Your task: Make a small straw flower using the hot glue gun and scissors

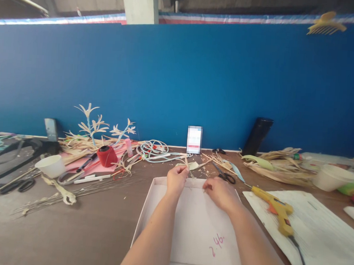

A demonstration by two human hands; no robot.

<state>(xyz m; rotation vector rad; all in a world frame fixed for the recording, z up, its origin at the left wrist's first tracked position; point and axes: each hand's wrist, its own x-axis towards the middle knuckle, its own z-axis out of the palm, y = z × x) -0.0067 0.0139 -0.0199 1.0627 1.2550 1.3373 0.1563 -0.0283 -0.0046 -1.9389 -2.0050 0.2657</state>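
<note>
My left hand (176, 180) is closed in a pinch on a pale strip of dried leaf (192, 165) at the far edge of a shallow white box lid (159, 212). My right hand (220, 194) rests over the lid beside it, fingers curled; what it holds, if anything, is too small to make out. Black scissors (226, 176) lie just beyond my right hand. A yellow glue gun (276, 208) lies to the right on a printed sheet of paper (318, 235).
On the brown table: a red thread spool (106, 156), a white cup (51, 166), coiled pale cord (153, 150), thin wires (69, 193), heaps of dried leaves (278, 163), leaf flowers (92, 124), a white bowl (331, 177). A blue wall (180, 80) stands behind.
</note>
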